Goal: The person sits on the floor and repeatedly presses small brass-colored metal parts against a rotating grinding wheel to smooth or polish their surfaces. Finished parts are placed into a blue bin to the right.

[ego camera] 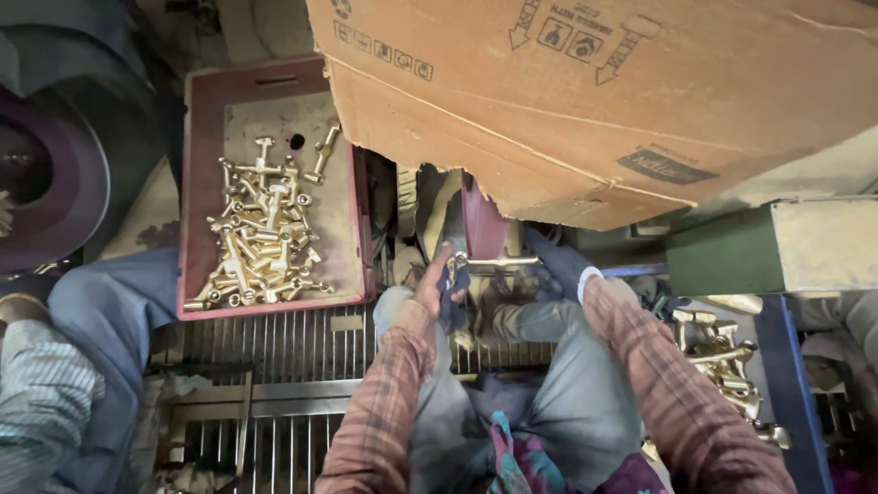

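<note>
Left hand: closed with a dark cloth on one end of a brass fitting. Right hand: dark-gloved, clamped on the fitting's other end. Just beyond the grip: maroon wheel. Farther left: red crate of brass parts. Above: cardboard box.

1 red plastic crate, left of the cardboard box; 1 cardboard box. Brass fittings heaped in the crate: dozens, too tangled for an exact count. 1 second pile of brass fittings below the box's right end, roughly 10 visible. 1 brass fitting just under the box's torn lower edge, between 2 hands: left hand, right hand. 1 dark cloth at the left hand. 1 large dark wheel far left of the box.
</note>
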